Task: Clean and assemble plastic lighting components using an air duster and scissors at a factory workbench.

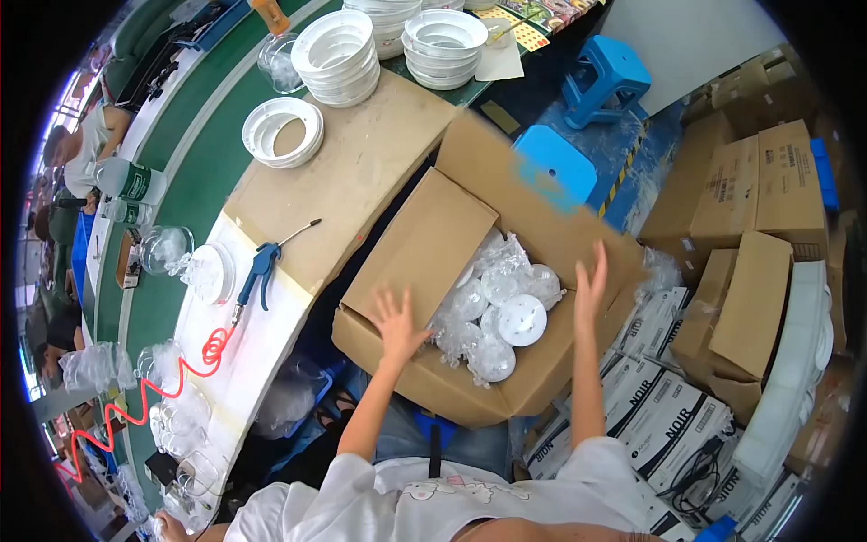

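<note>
left hand (397, 323): fingers spread, empty, over box flap (417, 248)
right hand (589, 287): open, empty, by far flap
risk: bagged white discs (501, 316) piled high; closing flaps could crush or spill them

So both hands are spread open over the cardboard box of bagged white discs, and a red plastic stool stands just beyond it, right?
Not quite: the stool is blue, not red, as the head view shows. The rest holds: left hand and right hand are open and empty over the cardboard box of bagged white discs.
</note>
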The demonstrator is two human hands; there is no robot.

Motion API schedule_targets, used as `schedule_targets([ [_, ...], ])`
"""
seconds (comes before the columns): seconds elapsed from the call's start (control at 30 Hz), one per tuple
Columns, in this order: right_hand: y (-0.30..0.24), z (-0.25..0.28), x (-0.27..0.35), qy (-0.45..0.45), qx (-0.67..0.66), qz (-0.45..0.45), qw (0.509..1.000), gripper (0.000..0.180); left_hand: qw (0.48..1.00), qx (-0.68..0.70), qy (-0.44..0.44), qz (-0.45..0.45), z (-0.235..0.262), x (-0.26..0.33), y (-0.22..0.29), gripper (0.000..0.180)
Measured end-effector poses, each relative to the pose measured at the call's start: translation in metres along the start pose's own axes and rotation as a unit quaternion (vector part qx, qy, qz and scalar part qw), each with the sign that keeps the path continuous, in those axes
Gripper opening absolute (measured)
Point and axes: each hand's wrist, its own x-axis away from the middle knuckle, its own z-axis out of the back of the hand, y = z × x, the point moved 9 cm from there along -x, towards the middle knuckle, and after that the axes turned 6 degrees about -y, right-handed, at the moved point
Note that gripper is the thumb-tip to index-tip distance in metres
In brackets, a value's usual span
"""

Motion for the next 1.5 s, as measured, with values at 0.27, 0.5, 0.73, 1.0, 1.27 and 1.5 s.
schedule_targets([
  [0.27, 0.185, -0.077, -0.081, -0.392, 0.259, -0.209, 0.858, 0.079, 0.987, 0.031, 0.089, -0.130, 0.011, -0.012, 0.030, 0.083],
  [0.5, 0.132, -0.092, -0.045, -0.392, 0.262, -0.183, 0.863, 0.057, 0.966, 0.209, 0.003, -0.154, 0.128, -0.016, -0.016, 0.054],
  [0.73, 0.126, -0.084, -0.035, -0.398, 0.278, -0.137, 0.863, 0.038, 0.891, 0.417, -0.156, -0.090, 0.131, -0.028, -0.107, 0.040],
  [1.0, 0.150, -0.042, -0.013, -0.390, 0.283, -0.196, 0.854, 0.041, 0.768, 0.597, -0.229, -0.024, 0.125, -0.050, -0.093, 0.039],
  [1.27, 0.063, -0.125, -0.104, -0.287, 0.159, -0.040, 0.944, 0.059, 0.778, 0.589, -0.218, -0.001, 0.123, -0.075, -0.084, 0.043],
  [1.5, -0.056, -0.287, -0.188, -0.262, -0.119, 0.004, 0.958, 0.042, 0.784, 0.578, -0.225, 0.009, 0.119, -0.086, -0.078, 0.043],
])
